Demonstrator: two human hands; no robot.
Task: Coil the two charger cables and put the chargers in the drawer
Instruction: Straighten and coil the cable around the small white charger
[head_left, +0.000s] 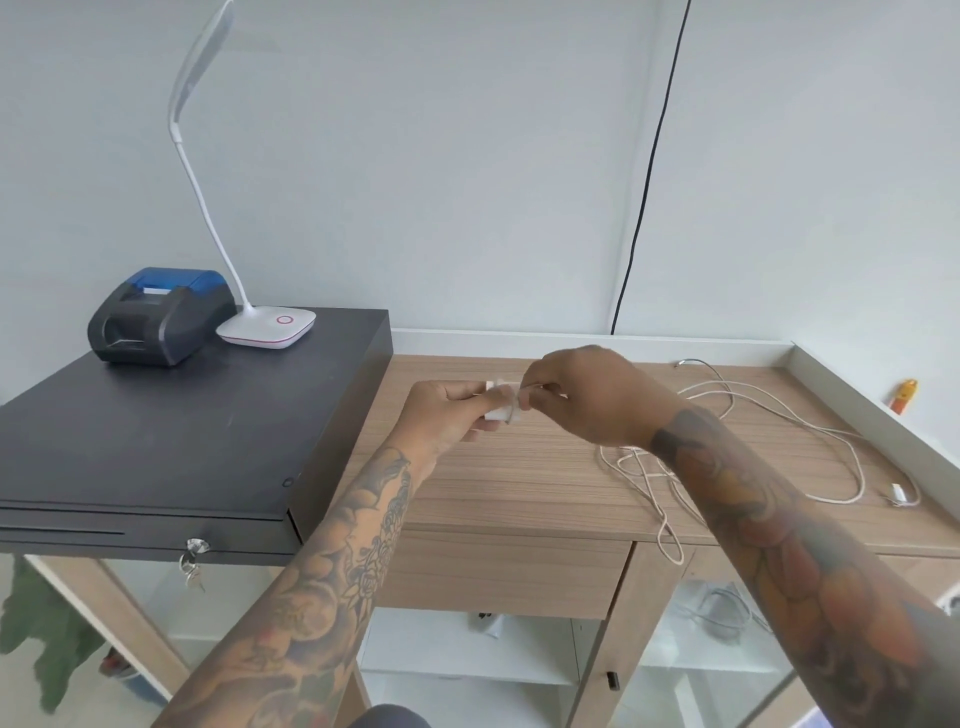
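Observation:
Above the wooden counter, my left hand grips a small white charger plug. My right hand pinches the white cable where it meets that plug. Loose white cable lies tangled on the counter to the right, and one loop hangs over the front edge. A second small white plug or connector rests at the far right of the counter. The wooden drawer under the counter is closed.
A black cash drawer box with keys in its lock sits at the left, carrying a receipt printer and a white desk lamp. A black wire runs down the wall. An orange object stands on the right ledge.

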